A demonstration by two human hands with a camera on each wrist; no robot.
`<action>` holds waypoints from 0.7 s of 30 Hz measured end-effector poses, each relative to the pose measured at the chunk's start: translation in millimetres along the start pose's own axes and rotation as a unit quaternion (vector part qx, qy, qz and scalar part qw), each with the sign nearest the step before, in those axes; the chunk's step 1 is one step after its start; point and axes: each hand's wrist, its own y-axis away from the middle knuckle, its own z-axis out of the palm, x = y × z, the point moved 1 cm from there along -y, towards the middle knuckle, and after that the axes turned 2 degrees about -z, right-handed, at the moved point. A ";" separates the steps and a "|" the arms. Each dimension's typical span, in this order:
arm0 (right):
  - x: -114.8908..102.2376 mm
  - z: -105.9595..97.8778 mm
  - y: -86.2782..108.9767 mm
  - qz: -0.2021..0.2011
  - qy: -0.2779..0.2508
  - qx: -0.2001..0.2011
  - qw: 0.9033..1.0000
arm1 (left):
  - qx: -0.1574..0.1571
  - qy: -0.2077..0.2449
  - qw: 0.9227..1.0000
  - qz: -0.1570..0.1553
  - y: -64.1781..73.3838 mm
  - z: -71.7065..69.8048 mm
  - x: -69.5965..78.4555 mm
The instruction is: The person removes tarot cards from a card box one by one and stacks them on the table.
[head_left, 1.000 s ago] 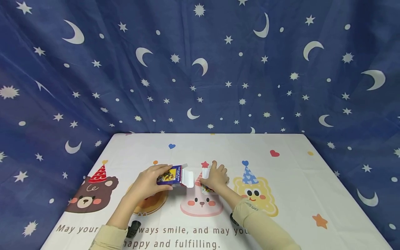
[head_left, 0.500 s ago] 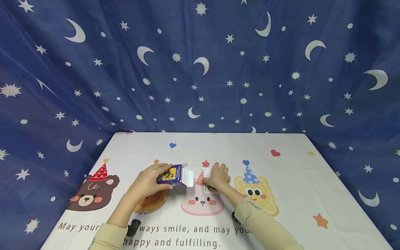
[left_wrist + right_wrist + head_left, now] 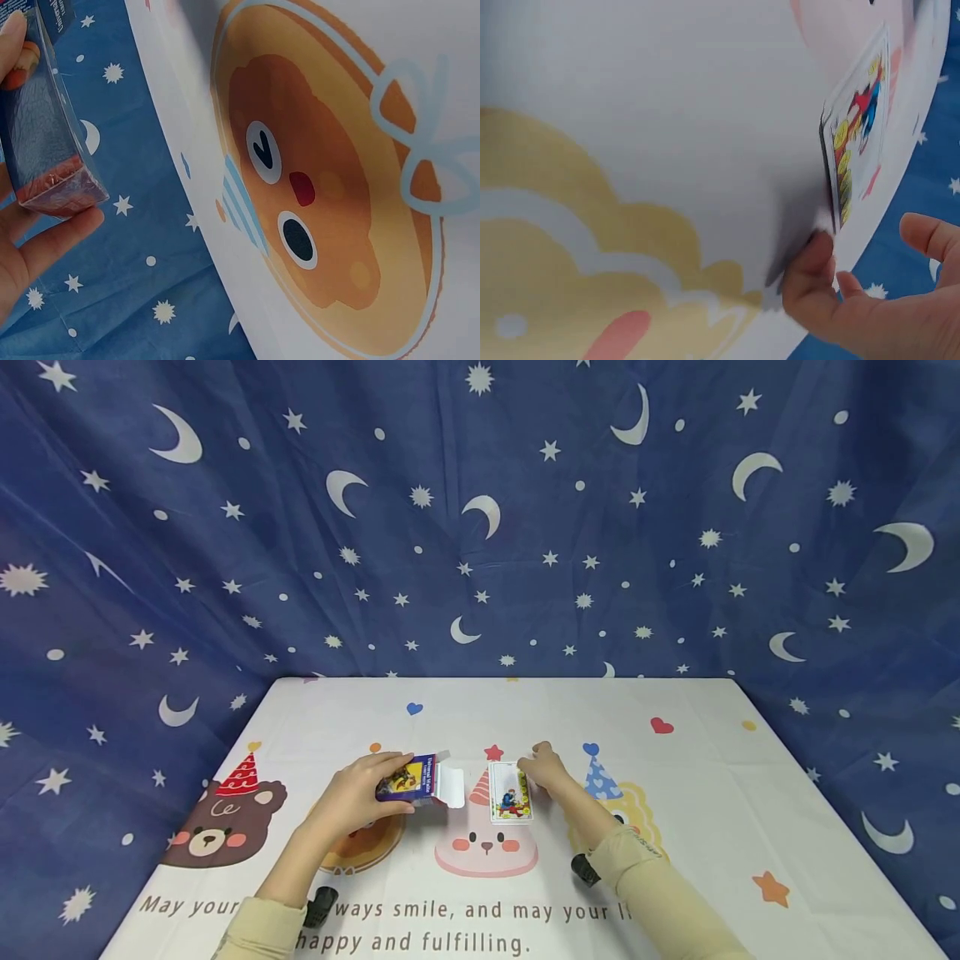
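My left hand [image 3: 354, 789] grips a blue and yellow card box [image 3: 408, 779] between thumb and fingers. The box's white end flap [image 3: 451, 787] stands open toward the right. In the left wrist view, fingers hold the same box [image 3: 45, 120] at its edges. To the right of the flap a neat stack of picture cards [image 3: 510, 793] lies on the table, a figure and yellow discs on its top card. My right hand [image 3: 546, 768] is at the stack's far right corner. In the right wrist view, a bent finger [image 3: 810, 262] is right at the edge of the card stack [image 3: 859, 131], with the thumb apart.
A white tablecloth [image 3: 697, 802] with cartoon animals, hearts and printed words covers the table. Behind it hangs a blue curtain [image 3: 525, 635] with stars and moons. Black devices sit at the left wrist [image 3: 321, 907] and right wrist [image 3: 585, 869].
My right hand has lifted off the top of the card stack and shifted right to its far corner, uncovering the top card. The left hand and box have stayed in place.
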 end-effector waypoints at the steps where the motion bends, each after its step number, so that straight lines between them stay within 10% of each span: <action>1: 1.4 -1.9 -0.1 0.009 -0.020 -0.008 1.000 | -0.001 -0.001 1.000 0.000 0.1 0.1 -0.2; 21: 6.6 -10.5 -0.4 0.066 -0.093 -0.033 0.993 | -0.003 -0.004 1.000 -0.001 -0.4 -0.1 -1.1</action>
